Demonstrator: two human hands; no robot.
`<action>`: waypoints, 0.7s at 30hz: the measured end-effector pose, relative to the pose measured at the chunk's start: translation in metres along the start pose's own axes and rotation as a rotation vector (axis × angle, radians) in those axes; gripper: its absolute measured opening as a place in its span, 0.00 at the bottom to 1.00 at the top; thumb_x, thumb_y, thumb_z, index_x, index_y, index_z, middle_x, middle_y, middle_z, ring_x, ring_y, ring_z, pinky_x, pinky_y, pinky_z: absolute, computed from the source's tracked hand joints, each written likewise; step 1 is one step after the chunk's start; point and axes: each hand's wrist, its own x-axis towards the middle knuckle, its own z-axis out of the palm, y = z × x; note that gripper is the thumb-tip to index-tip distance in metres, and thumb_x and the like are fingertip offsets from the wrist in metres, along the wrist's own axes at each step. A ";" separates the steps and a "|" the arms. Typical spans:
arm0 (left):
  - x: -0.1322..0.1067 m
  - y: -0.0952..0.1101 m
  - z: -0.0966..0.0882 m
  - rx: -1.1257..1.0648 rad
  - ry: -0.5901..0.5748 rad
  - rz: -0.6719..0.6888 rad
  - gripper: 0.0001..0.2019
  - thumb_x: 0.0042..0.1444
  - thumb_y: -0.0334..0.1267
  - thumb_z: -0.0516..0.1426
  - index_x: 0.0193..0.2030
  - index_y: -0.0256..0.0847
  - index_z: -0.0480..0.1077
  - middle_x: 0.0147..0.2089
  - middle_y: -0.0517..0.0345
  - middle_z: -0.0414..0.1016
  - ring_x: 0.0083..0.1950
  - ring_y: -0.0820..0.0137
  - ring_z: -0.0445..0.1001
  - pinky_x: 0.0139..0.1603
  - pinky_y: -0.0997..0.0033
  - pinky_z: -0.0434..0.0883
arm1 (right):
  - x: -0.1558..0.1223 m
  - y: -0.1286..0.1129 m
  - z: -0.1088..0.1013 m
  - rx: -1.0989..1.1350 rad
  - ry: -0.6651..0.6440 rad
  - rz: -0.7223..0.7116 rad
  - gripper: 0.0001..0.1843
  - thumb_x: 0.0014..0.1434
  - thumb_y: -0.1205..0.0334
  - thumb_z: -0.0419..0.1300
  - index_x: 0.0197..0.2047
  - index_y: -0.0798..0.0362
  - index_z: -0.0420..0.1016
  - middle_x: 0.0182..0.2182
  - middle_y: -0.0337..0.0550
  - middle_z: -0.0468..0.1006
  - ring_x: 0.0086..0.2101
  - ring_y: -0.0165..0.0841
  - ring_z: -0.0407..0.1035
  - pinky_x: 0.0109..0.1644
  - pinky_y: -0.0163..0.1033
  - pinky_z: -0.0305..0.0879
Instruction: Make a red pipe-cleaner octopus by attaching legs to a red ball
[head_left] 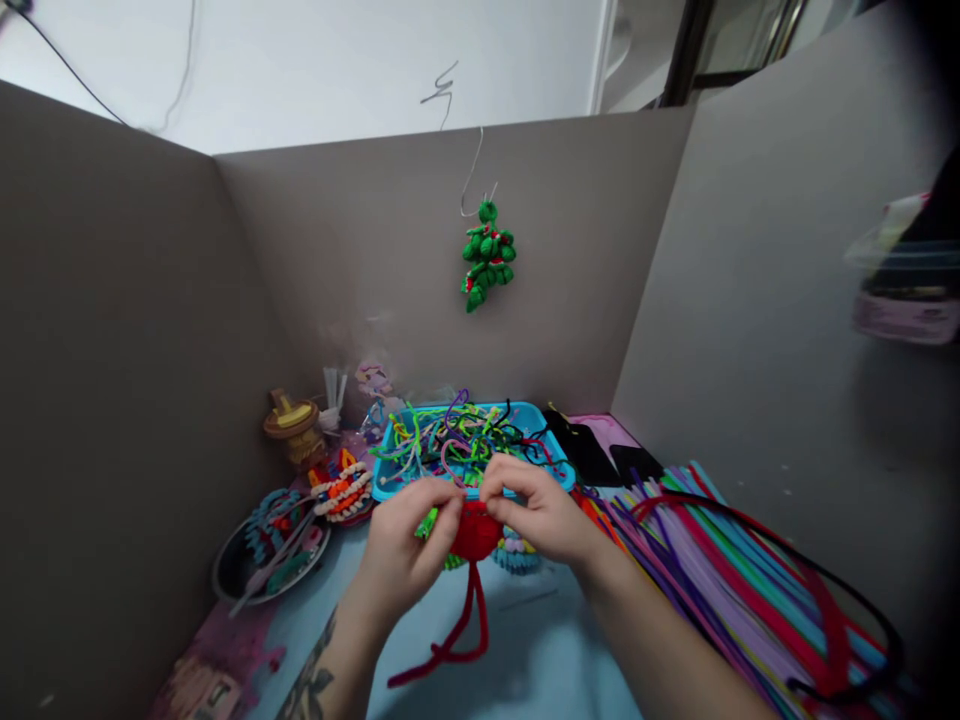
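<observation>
Both hands meet over the blue table surface, gripping a red pipe-cleaner piece [477, 535] with a rounded, filled body. Two loose red stems hang from its lower edge and trail down to the left. My left hand [416, 540] pinches its left top edge between thumb and fingers; a bit of bright green pipe cleaner [427, 522] shows by those fingers. On the opposite top edge, my right hand [532, 505] is closed in a similar pinch. Behind the hands, a blue and yellow coiled piece [516, 552] lies partly hidden on the table.
Behind stands a blue tray [384, 488] of tangled pipe-cleaner scraps. Long coloured pipe cleaners [720, 570] lie at right. A metal bowl [217, 575] with tools sits left, near an orange and cream coiled piece [343, 490]. A green ornament [487, 255] hangs before the grey partition [360, 240].
</observation>
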 end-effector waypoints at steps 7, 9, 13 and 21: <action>0.000 0.011 0.005 0.006 0.112 -0.233 0.11 0.56 0.36 0.50 0.24 0.40 0.65 0.22 0.61 0.67 0.25 0.73 0.65 0.27 0.75 0.63 | -0.006 -0.010 0.001 -0.305 0.096 -0.205 0.10 0.58 0.72 0.53 0.30 0.51 0.72 0.28 0.41 0.68 0.33 0.34 0.62 0.39 0.41 0.59; 0.001 0.012 0.006 -0.045 0.112 -0.326 0.11 0.55 0.37 0.51 0.22 0.40 0.64 0.20 0.63 0.64 0.24 0.73 0.63 0.26 0.76 0.61 | -0.007 -0.013 0.000 -0.436 0.115 -0.261 0.11 0.56 0.73 0.53 0.31 0.50 0.73 0.28 0.41 0.68 0.33 0.35 0.61 0.41 0.44 0.57; 0.004 0.010 0.005 -0.129 0.061 -0.379 0.10 0.54 0.39 0.52 0.23 0.40 0.63 0.22 0.62 0.65 0.25 0.72 0.64 0.28 0.75 0.62 | -0.004 -0.014 -0.001 -0.343 0.093 -0.141 0.09 0.56 0.72 0.54 0.28 0.51 0.71 0.27 0.41 0.70 0.34 0.35 0.63 0.40 0.42 0.58; 0.002 0.009 0.001 -0.097 -0.035 -0.266 0.08 0.57 0.36 0.50 0.26 0.40 0.62 0.28 0.60 0.70 0.30 0.72 0.67 0.33 0.74 0.63 | 0.002 -0.003 0.004 0.104 -0.044 0.219 0.11 0.58 0.58 0.57 0.26 0.54 0.70 0.26 0.38 0.69 0.29 0.30 0.64 0.34 0.35 0.59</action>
